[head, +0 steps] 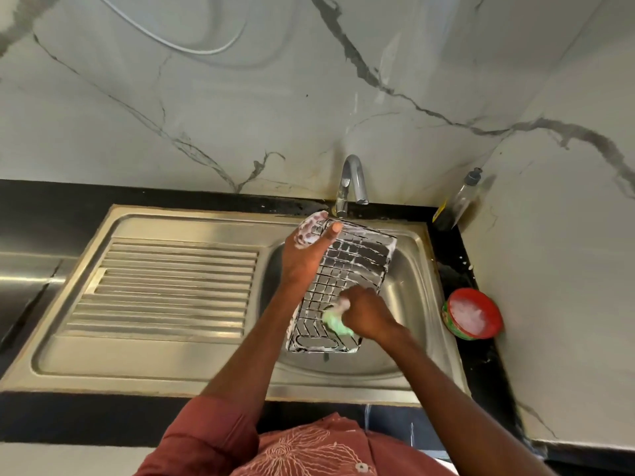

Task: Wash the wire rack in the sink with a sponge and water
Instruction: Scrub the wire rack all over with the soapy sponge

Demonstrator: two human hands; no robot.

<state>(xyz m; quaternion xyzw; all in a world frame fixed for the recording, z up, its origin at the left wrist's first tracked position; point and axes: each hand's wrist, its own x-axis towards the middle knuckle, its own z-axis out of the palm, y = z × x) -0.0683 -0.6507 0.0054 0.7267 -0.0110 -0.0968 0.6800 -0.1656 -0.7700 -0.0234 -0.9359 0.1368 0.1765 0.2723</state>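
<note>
While left hand clasps soapy wire rack, right hand squeezes green sponge, labels unreadable.

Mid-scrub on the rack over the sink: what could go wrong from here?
1. The soapy left hand grips only the far end of the sudsy black wire rack; it may slip into the steel sink.
2. The right hand scrubbing with the green sponge could elbow the red tub of suds nearby.

left arm reaches forward, forearm bare, sleeve pushed to elbow | left hand soapy, thumb extended, fingers curled over a rim | right arm crosses in from the right | right hand fisted, knuckles up, gripping
</note>
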